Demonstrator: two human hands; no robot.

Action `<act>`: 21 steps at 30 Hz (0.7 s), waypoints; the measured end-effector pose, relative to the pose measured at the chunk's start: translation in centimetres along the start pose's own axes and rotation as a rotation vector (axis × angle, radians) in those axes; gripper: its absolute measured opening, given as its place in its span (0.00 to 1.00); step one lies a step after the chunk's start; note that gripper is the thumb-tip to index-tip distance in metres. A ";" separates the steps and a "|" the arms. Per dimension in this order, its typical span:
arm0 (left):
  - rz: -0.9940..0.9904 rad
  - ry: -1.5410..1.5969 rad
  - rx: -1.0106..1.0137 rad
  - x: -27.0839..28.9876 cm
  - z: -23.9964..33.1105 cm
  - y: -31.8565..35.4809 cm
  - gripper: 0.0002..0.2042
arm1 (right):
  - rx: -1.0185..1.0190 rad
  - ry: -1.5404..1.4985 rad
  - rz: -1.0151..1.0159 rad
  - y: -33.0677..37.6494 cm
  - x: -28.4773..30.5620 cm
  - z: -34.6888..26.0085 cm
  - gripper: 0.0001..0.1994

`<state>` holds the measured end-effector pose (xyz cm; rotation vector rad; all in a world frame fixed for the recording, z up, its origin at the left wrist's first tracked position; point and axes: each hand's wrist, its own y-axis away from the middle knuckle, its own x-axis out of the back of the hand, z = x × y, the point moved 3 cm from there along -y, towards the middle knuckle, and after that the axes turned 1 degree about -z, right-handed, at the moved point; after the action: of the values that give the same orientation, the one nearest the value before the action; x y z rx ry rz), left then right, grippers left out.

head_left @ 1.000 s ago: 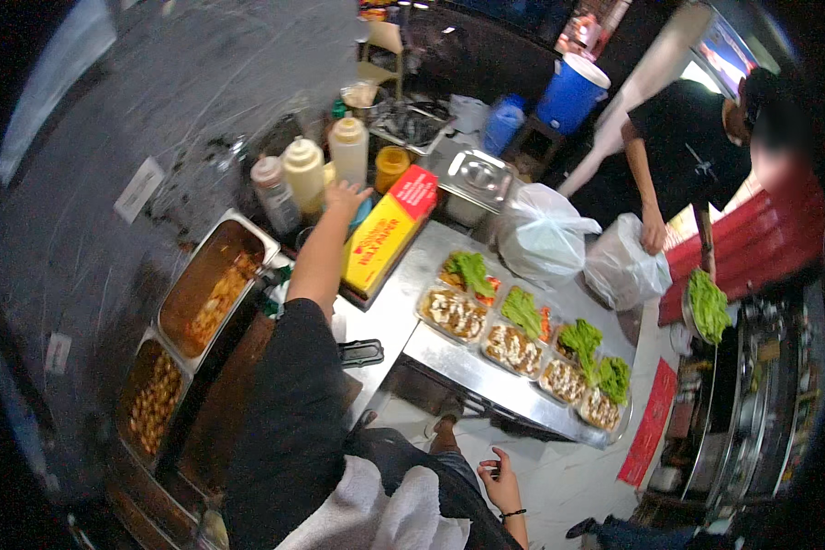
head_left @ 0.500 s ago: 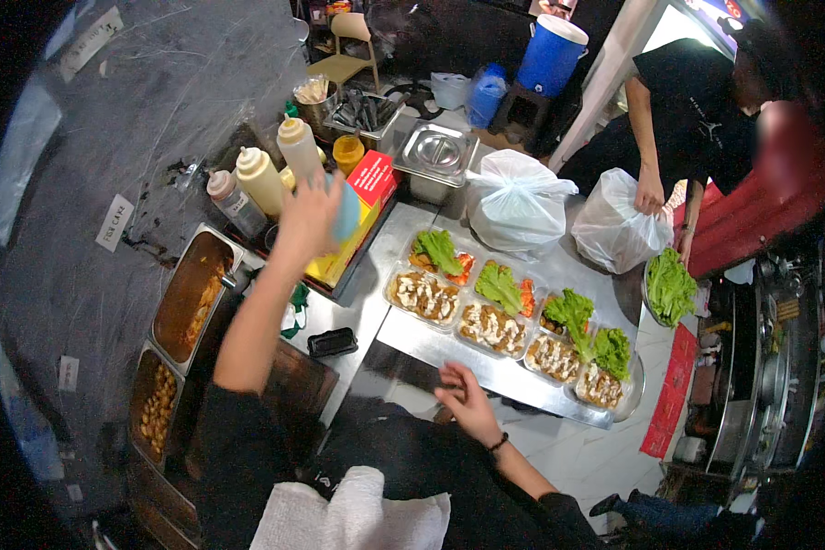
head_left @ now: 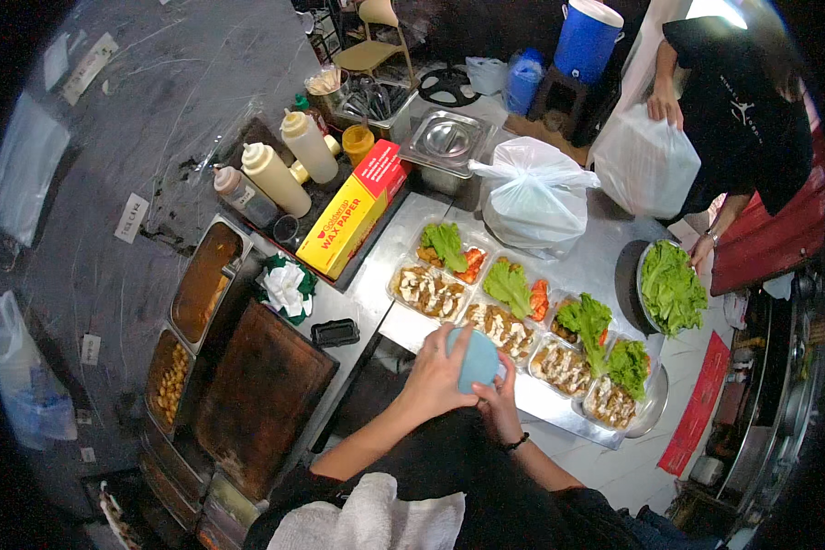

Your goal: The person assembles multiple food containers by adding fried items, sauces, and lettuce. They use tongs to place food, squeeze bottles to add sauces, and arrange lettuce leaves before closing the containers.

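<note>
1. Left hand point(head_left: 438, 376) has come back from the sauce bottles point(head_left: 275, 179) to the near counter edge, bringing a pale blue container point(head_left: 478, 359).
2. Left fingers are wrapped around the container's side; right hand point(head_left: 499, 400) cups it from below, fingers curled against it.
3. Container sits just in front of the row of filled food trays point(head_left: 509, 330).
4. Another person holds a white bag point(head_left: 644, 160) at far right.

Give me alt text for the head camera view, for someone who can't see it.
Both hands, left hand and right hand, grip a light blue container above a row of clear food trays with lettuce on a steel counter. Squeeze bottles and a yellow-red box stand behind; another person handles a white bag.
</note>
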<state>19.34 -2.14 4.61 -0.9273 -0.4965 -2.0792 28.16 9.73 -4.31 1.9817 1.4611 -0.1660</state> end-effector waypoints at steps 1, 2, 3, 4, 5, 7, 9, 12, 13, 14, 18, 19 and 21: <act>-0.030 0.068 -0.059 0.0 -0.4 -1.0 0.51 | 0.083 0.120 0.075 -0.9 1.0 0.3 0.42; -0.062 0.136 -0.118 0.1 -1.0 -2.2 0.51 | 0.055 0.050 0.116 -1.3 2.5 0.5 0.41; -0.052 0.158 -0.165 -0.1 -2.4 -3.8 0.48 | 0.025 -0.015 0.157 -1.7 2.0 -1.4 0.41; -0.044 0.104 -0.177 0.2 -3.8 -5.7 0.38 | 0.000 -0.083 0.205 -2.3 2.0 -2.9 0.41; -0.049 0.048 -0.129 0.6 -5.5 -7.9 0.31 | 0.105 -0.066 0.246 -3.4 2.9 -3.7 0.40; 0.020 -0.164 -0.173 1.1 -9.4 -12.3 0.21 | 0.355 0.179 0.324 -5.9 5.8 -6.1 0.40; 0.100 -0.384 -0.308 1.3 -14.0 -15.4 0.18 | 0.567 0.521 0.405 -8.0 4.3 -10.3 0.40; -0.008 -0.507 -0.422 0.9 -17.3 -18.5 0.18 | 0.728 1.008 0.543 -11.3 2.0 -13.9 0.43; -0.111 -0.528 -0.412 0.8 -17.6 -19.2 0.17 | 0.761 1.194 0.579 -12.2 1.5 -14.5 0.43; -0.213 -0.550 -0.399 0.7 -18.0 -19.8 0.17 | 0.742 1.202 0.559 -12.9 0.8 -14.6 0.44; 0.047 -0.240 -0.722 2.4 -18.2 -19.2 0.11 | 0.724 1.303 0.569 -14.8 -1.7 -13.8 0.43; 0.161 -0.209 -0.800 3.6 -17.4 -18.7 0.09 | 0.718 1.361 0.541 -15.0 -2.0 -13.3 0.43; 0.141 -0.191 -0.817 2.9 -19.3 -18.7 0.09 | 0.727 1.454 0.482 -15.1 -3.6 -12.8 0.42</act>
<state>-5.22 -3.94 -6.52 -1.5737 0.3677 -2.0764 9.89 16.51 0.83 3.2246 1.6810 1.4113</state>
